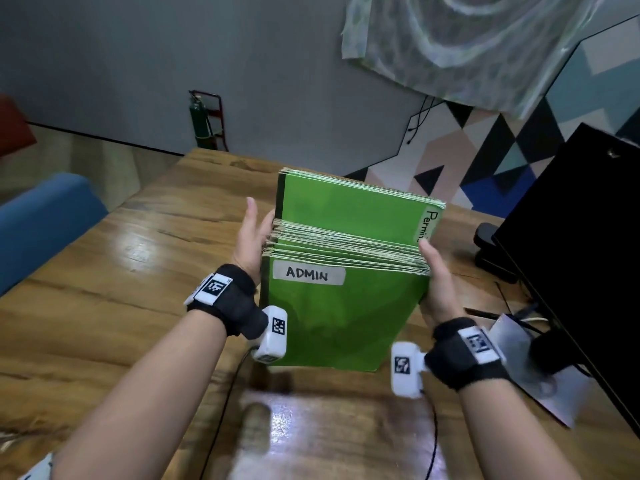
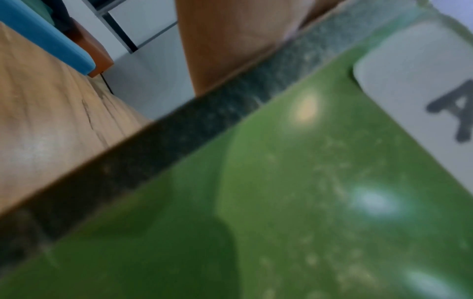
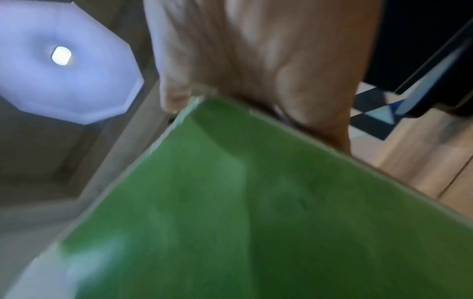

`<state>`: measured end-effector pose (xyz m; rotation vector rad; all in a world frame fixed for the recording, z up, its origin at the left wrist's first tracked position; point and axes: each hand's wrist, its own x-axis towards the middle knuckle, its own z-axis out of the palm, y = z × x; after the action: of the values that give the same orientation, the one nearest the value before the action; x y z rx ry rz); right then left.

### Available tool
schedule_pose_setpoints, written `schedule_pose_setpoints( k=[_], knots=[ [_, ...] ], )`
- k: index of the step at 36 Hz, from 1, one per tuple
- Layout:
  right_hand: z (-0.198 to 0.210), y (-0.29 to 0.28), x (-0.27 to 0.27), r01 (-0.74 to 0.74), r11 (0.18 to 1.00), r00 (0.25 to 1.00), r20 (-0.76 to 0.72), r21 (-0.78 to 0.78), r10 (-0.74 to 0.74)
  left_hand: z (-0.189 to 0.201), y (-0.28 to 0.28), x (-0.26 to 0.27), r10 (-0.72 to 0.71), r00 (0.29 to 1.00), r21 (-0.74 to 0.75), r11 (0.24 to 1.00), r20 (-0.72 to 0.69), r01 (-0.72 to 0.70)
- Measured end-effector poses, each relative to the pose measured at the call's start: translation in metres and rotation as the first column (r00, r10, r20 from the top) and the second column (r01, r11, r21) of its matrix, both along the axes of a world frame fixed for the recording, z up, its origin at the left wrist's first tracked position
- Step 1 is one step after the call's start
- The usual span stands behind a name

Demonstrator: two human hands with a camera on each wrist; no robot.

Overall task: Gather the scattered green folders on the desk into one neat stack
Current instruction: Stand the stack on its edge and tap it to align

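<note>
A thick stack of green folders stands on edge on the wooden desk, between my two hands. The front folder carries a white label reading ADMIN; a taller folder at the back has a side label starting "Permi". My left hand presses flat against the stack's left side, thumb pointing up. On the right edge my right hand holds the stack, its thumb over the top of the folders. Both wrist views are blurred: the front folder with my left hand, and the folder with my right hand.
A black monitor stands at the right, with a sheet of paper and cables at its foot. A blue chair sits off the desk's left side. A black cable runs across the near desk.
</note>
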<state>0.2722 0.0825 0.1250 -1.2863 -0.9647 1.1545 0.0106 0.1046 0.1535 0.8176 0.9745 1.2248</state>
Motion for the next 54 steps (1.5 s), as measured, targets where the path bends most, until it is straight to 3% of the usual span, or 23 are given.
schedule_pose_setpoints(
  k=[3, 9, 14, 19, 28, 35, 40, 43, 46, 50, 54],
  knots=[
    [-0.015, 0.005, -0.006, 0.149, 0.987, 0.989, 0.005, 0.057, -0.149, 0.004, -0.006, 0.006, 0.023, 0.999, -0.003, 1.0, 0.048, -0.022],
    [-0.01, 0.007, -0.018, 0.23, 0.968, 0.973, -0.053, 0.106, -0.225, 0.0, -0.006, 0.004, 0.016, 0.998, 0.069, 0.997, 0.064, -0.02],
    [-0.011, 0.007, -0.016, 0.234, 0.965, 0.972, -0.046, 0.122, -0.23, -0.012, 0.001, -0.004, 0.0, 1.0, 0.028, 1.0, -0.025, 0.001],
    [-0.014, 0.008, -0.012, 0.204, 0.967, 0.979, -0.014, 0.153, -0.204, -0.018, 0.004, -0.013, -0.123, 0.989, 0.067, 0.989, -0.087, 0.129],
    [-0.004, 0.006, -0.008, 0.141, 0.989, 0.969, -0.211, 0.037, -0.131, -0.022, 0.003, -0.016, -0.096, 0.995, 0.043, 0.995, 0.007, 0.095],
    [-0.011, 0.021, -0.005, 0.281, 0.96, 0.959, -0.038, 0.016, -0.28, -0.007, 0.011, -0.014, -0.176, 0.982, -0.013, 0.984, -0.067, 0.176],
    [-0.024, 0.021, -0.003, 0.259, 0.965, 0.966, -0.023, 0.042, -0.258, -0.011, 0.022, -0.011, -0.107, 0.984, -0.024, 0.994, -0.141, 0.105],
    [-0.025, 0.007, -0.005, 0.18, 0.979, 0.981, -0.093, 0.098, -0.172, -0.017, 0.024, -0.01, -0.041, 0.989, -0.009, 0.999, -0.14, 0.04],
    [-0.026, -0.012, -0.008, 0.111, 0.983, 0.989, -0.112, 0.147, -0.095, -0.019, 0.019, -0.007, 0.008, 0.996, -0.021, 1.0, -0.093, -0.01],
    [-0.041, -0.017, -0.004, 0.029, 0.989, 0.995, 0.094, 0.143, -0.043, -0.018, 0.003, -0.001, 0.018, 1.0, 0.027, 0.999, 0.019, -0.019],
    [-0.054, -0.016, -0.011, 0.088, 0.982, 0.972, 0.202, 0.166, -0.121, -0.024, -0.005, -0.003, -0.073, 0.992, 0.162, 0.985, 0.101, 0.056]
  ],
)
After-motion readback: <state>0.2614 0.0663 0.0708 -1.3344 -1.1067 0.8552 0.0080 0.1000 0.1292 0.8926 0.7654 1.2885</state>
